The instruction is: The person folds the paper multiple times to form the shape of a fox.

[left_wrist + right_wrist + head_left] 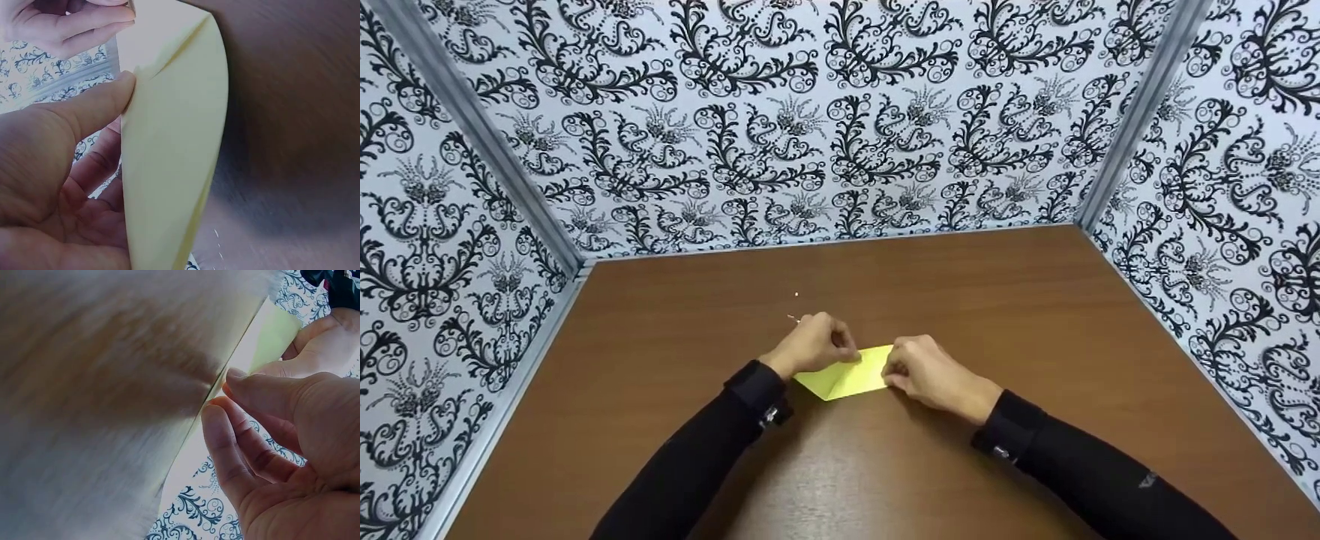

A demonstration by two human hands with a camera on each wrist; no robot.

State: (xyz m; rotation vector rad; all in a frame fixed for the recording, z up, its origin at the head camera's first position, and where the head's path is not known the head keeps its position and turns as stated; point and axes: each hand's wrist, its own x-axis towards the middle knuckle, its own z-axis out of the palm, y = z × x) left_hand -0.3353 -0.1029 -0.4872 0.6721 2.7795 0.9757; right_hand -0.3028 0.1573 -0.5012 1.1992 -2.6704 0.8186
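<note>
A folded sheet of yellow paper [868, 373] is held low over the brown table, in front of the person. My left hand [816, 346] pinches its upper left part, thumb on the near face and fingers behind, as the left wrist view shows. At the right end, my right hand [936, 377] grips the paper's edge between thumb and fingertips. Seen from the left wrist, the paper [169, 129] bows outward and has a diagonal crease near its top. From the right wrist, a lighter green-yellow part of the paper [275, 333] shows between the hands.
The brown wooden table [840, 472] spreads around both hands. Small white specks [796, 295] lie on it beyond the left hand. Walls with black floral patterns [810, 135] enclose the back and sides, joined by grey corner posts [1140, 112].
</note>
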